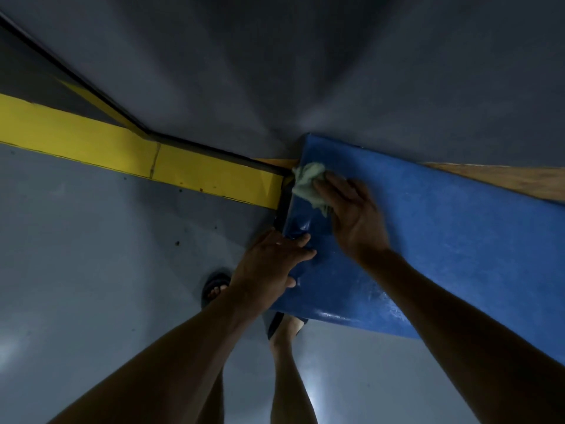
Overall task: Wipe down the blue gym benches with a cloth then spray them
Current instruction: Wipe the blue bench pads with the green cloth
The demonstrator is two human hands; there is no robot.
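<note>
A blue padded bench runs from the centre to the right edge, set against a grey wall. My right hand presses a pale green cloth flat onto the bench's far left corner. My left hand grips the bench's near left end, fingers over the top and thumb at the edge. No spray bottle is in view.
A yellow painted strip runs along the base of the wall to the left of the bench. Grey floor lies to the left and below. My feet in dark sandals stand by the bench's end. Wooden trim shows behind the bench.
</note>
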